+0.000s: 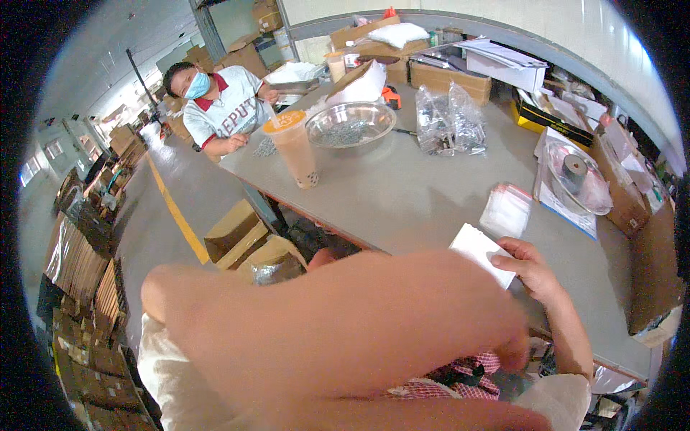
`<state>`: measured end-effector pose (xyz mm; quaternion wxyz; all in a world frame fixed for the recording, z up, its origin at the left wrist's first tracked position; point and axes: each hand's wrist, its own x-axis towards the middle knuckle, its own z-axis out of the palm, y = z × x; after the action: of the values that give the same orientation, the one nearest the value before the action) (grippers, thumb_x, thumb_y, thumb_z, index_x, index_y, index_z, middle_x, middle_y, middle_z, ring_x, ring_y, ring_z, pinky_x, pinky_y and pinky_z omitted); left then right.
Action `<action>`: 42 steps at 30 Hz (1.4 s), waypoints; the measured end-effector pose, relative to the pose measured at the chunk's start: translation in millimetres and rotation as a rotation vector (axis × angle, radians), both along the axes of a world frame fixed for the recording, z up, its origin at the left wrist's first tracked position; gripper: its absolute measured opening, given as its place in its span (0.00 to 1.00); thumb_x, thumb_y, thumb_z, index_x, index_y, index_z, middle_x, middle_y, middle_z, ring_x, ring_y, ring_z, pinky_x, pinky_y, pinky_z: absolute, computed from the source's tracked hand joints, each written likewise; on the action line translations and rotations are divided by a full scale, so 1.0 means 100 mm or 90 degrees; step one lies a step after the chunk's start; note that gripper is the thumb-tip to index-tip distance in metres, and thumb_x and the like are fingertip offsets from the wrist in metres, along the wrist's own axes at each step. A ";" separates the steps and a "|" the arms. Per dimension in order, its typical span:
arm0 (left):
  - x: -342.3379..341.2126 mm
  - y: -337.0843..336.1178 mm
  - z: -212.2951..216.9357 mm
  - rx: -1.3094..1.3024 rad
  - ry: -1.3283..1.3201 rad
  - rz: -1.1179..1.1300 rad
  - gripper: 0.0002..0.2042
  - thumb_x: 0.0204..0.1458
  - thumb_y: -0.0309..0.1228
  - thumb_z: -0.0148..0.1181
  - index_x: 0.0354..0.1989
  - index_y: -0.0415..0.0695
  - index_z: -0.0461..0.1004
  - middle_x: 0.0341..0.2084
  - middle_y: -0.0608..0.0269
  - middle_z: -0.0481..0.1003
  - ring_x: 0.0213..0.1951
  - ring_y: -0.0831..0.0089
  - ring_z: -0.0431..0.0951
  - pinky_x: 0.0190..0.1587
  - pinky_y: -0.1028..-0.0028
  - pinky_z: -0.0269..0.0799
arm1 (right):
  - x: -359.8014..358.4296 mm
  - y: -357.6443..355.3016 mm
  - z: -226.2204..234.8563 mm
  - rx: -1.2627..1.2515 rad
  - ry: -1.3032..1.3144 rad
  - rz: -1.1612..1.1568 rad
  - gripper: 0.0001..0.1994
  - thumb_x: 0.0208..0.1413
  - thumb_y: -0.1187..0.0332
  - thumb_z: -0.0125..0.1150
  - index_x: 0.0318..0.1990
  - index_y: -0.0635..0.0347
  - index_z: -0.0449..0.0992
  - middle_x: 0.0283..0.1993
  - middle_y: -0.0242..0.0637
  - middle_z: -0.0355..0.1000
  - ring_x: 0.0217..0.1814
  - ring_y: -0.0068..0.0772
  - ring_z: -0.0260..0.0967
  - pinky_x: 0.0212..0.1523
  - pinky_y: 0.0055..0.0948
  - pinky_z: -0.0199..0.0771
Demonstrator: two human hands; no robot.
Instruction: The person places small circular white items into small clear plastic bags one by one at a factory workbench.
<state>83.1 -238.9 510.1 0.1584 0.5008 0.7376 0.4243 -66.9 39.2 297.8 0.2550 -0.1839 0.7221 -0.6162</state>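
My right hand (528, 267) is at the table's near edge on the right, thumb and fingers closed on a small white sheet or stack of paper (474, 248). Just beyond it lies a pile of small clear zip bags (507, 208) with red top edges. A bare forearm, my left, bends across the lower middle, large and blurred close to the camera. At its right end, the edge of my left hand (513, 346) shows, but its fingers are hidden or smeared. The forearm covers part of the table edge and my lap.
A tall cup of milk tea (296, 154) stands near the table's left edge, beside a steel bowl (381, 118) of small metal parts. Bagged parts (449, 122) lie farther back. At right is a metal dish (604, 201). Open cartons (237, 233) stand below; a masked person (223, 108) works at far left.
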 end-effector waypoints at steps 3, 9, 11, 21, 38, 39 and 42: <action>0.16 -0.17 -0.09 -0.017 0.051 -0.042 0.28 0.60 0.50 0.49 0.55 0.35 0.71 0.53 0.49 0.72 0.60 0.53 0.68 0.65 0.53 0.55 | 0.02 0.03 0.03 0.023 0.049 0.004 0.17 0.55 0.61 0.65 0.46 0.63 0.77 0.40 0.28 0.75 0.45 0.21 0.68 0.49 0.24 0.65; 0.32 -0.48 -0.12 -0.069 0.294 -0.038 0.41 0.53 0.65 0.49 0.59 0.37 0.69 0.59 0.45 0.66 0.65 0.45 0.60 0.65 0.50 0.53 | -0.01 0.06 0.01 0.009 0.044 -0.016 0.18 0.55 0.63 0.66 0.48 0.65 0.75 0.43 0.31 0.76 0.46 0.21 0.70 0.49 0.23 0.67; 0.57 -0.45 -0.02 -0.061 0.287 0.048 0.40 0.51 0.63 0.54 0.60 0.37 0.67 0.60 0.43 0.64 0.64 0.46 0.60 0.64 0.50 0.56 | 0.02 0.05 0.00 0.012 0.045 -0.018 0.18 0.54 0.63 0.66 0.48 0.65 0.76 0.42 0.30 0.76 0.45 0.21 0.69 0.49 0.23 0.66; 0.55 -0.84 -1.73 -0.479 -0.129 -0.014 0.25 0.55 0.49 0.59 0.46 0.36 0.72 0.39 0.40 0.75 0.44 0.45 0.75 0.48 0.53 0.70 | 0.05 0.00 0.01 0.036 0.076 0.037 0.11 0.54 0.65 0.66 0.40 0.61 0.77 0.37 0.25 0.75 0.40 0.17 0.68 0.46 0.21 0.65; -0.03 -0.33 -2.67 -0.052 -0.151 0.158 0.17 0.60 0.36 0.56 0.53 0.39 0.73 0.48 0.49 0.76 0.48 0.51 0.77 0.52 0.57 0.73 | 0.03 0.01 0.10 0.052 0.054 0.062 0.12 0.57 0.64 0.66 0.43 0.63 0.78 0.37 0.25 0.74 0.40 0.16 0.67 0.43 0.21 0.67; -0.11 -0.27 -2.37 0.043 -0.136 0.120 0.16 0.60 0.34 0.56 0.52 0.39 0.74 0.47 0.49 0.76 0.48 0.52 0.77 0.52 0.57 0.73 | 0.02 0.02 0.09 0.044 0.056 0.065 0.13 0.57 0.64 0.66 0.43 0.63 0.77 0.38 0.25 0.74 0.41 0.17 0.67 0.44 0.21 0.67; -0.17 0.00 -1.79 0.372 -0.211 -0.071 0.11 0.60 0.32 0.56 0.44 0.38 0.78 0.46 0.49 0.76 0.46 0.56 0.78 0.48 0.58 0.74 | -0.04 0.06 0.03 0.040 0.051 0.061 0.14 0.57 0.63 0.66 0.45 0.63 0.77 0.39 0.26 0.74 0.42 0.17 0.67 0.44 0.22 0.68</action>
<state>66.0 -238.4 331.4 0.1493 0.4889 0.5206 0.6839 -70.8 45.3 300.9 0.2608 -0.2350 0.7409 -0.5726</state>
